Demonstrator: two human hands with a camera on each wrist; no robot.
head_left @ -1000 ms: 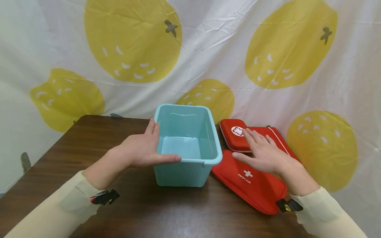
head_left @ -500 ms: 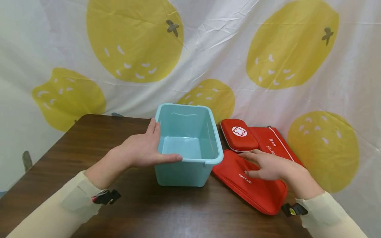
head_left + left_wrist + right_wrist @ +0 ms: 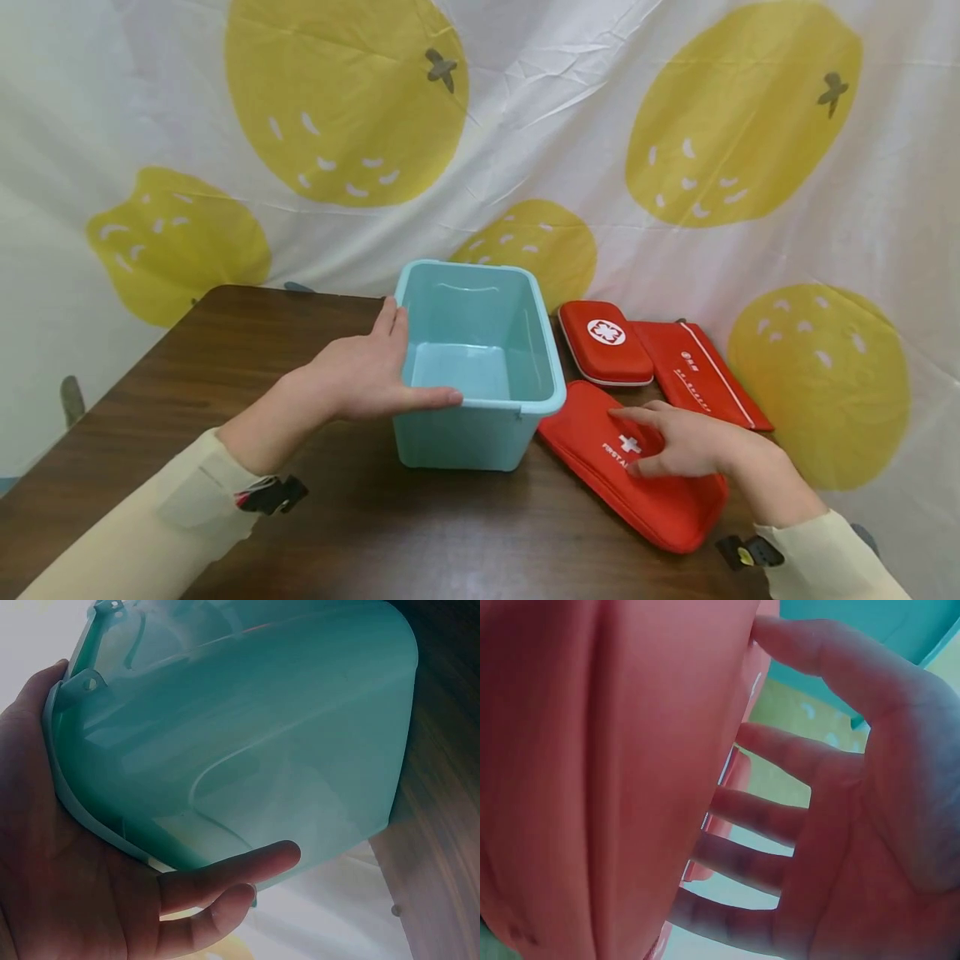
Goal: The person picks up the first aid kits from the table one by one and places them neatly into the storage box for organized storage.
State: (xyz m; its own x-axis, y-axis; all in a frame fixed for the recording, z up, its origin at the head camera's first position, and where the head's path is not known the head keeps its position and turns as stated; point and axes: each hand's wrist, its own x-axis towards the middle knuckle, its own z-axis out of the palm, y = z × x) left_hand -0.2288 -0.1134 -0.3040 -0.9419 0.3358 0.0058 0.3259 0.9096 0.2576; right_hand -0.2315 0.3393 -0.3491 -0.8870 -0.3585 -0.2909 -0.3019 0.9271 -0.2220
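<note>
My left hand [image 3: 360,379] lies at the near left corner of a pale turquoise plastic bin [image 3: 456,437]. Its thumb rests along the near rim; its fairly straight fingers [image 3: 251,870] lie against the outer wall. To the right of the bin is a red zipped pouch [image 3: 592,446], marked FIRST AID with a white cross. My right hand [image 3: 690,442] is on top of it, fingers spread and slightly bent. In the right wrist view, the thumb and fingertips [image 3: 761,742] touch the pouch's surface and do not wrap round it.
Behind the pouch sit a red hard-shell case [image 3: 607,354] with a white round emblem and a flat red pouch [image 3: 701,375] with a white stripe. Everything stands on a dark wooden table [image 3: 247,358]. A white curtain printed with lemons [image 3: 517,108] hangs at the back.
My right hand has come down from above the hard-shell case and flat pouch onto the FIRST AID pouch, which has shifted slightly toward me. The left hand stays at the bin.
</note>
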